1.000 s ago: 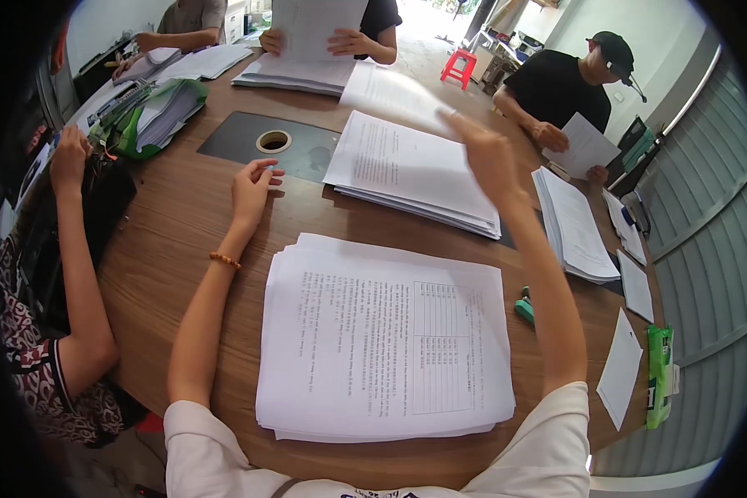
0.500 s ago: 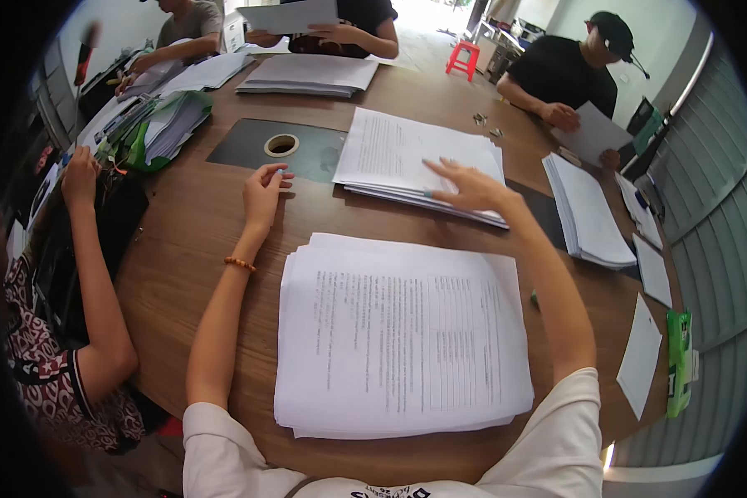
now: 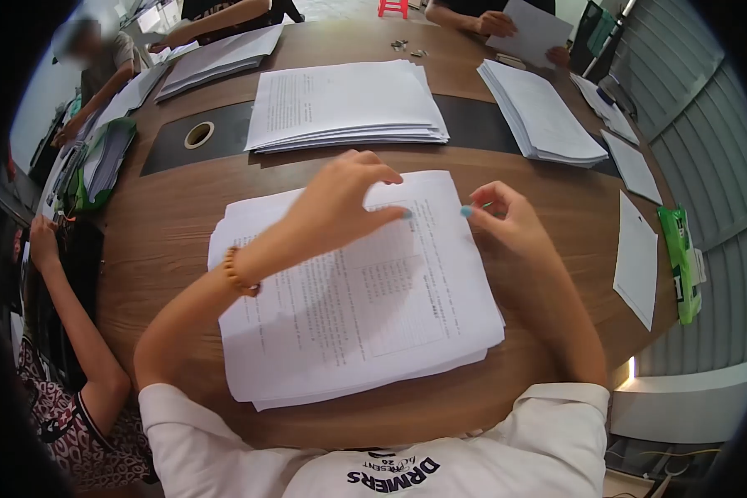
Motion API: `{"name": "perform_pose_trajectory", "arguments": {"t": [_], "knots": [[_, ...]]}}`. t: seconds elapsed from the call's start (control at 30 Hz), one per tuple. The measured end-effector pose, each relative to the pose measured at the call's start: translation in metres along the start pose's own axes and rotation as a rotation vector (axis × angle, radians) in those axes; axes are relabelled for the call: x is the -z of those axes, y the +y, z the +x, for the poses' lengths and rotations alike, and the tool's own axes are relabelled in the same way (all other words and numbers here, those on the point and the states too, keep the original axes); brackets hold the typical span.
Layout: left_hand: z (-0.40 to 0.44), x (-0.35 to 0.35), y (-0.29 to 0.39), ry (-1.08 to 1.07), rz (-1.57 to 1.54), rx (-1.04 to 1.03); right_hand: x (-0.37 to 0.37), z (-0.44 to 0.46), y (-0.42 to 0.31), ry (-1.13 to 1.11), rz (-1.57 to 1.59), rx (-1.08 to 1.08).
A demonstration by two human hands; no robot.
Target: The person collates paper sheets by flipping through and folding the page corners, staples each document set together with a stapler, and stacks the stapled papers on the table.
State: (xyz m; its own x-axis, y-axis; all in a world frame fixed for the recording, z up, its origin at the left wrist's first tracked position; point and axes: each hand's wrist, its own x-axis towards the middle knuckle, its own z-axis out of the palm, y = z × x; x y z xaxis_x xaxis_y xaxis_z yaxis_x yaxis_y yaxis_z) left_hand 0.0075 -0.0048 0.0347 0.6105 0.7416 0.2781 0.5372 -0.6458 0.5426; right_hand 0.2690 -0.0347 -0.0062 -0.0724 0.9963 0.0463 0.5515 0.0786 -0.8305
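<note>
A stack of printed paper (image 3: 307, 332) lies in front of me, its sheets slightly fanned out at the edges. My left hand (image 3: 349, 195) hovers over its upper part, thumb and fingers apart, holding nothing. At the right edge of the stack is my right hand (image 3: 510, 217), its fingers curled and the thumb tip close to the paper's edge. A small gap shows between that thumb and the index finger. Just beyond my hands, a second paper stack (image 3: 349, 104) rests across the dark table inlay.
A roll of tape (image 3: 199, 134) lies on the inlay at left. More paper stacks (image 3: 544, 116) stand at right and far left. A green packet (image 3: 679, 266) sits by the right table edge. Other people work around the table, one arm (image 3: 83, 324) close on my left.
Both hands have come back toward the near stack, the right one leaving the far stack. The near stack now sits turned at an angle. My view has shifted, too.
</note>
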Motion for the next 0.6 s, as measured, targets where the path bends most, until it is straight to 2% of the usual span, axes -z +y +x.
{"name": "perform_pose_trajectory", "arguments": {"t": [0.13,0.23,0.3,0.43,0.5,0.6], "knots": [[0.010,-0.043,-0.002,0.029,0.074,0.009,-0.014,-0.016,0.010,0.022,0.125,0.099],[0.008,-0.048,-0.007,0.029,0.078,0.033,-0.017,-0.020,0.008,0.068,0.098,0.131],[0.007,-0.049,-0.008,0.089,-0.026,0.045,-0.017,-0.022,0.003,0.112,0.075,0.165],[0.007,-0.045,-0.004,0.022,0.081,-0.030,-0.018,-0.022,0.003,0.108,0.057,0.218],[0.007,-0.046,-0.006,0.050,-0.022,0.041,-0.021,-0.017,0.007,0.109,0.064,0.238],[0.007,-0.046,-0.006,0.043,-0.033,0.066,-0.029,-0.008,0.009,0.043,0.216,0.195]]}}
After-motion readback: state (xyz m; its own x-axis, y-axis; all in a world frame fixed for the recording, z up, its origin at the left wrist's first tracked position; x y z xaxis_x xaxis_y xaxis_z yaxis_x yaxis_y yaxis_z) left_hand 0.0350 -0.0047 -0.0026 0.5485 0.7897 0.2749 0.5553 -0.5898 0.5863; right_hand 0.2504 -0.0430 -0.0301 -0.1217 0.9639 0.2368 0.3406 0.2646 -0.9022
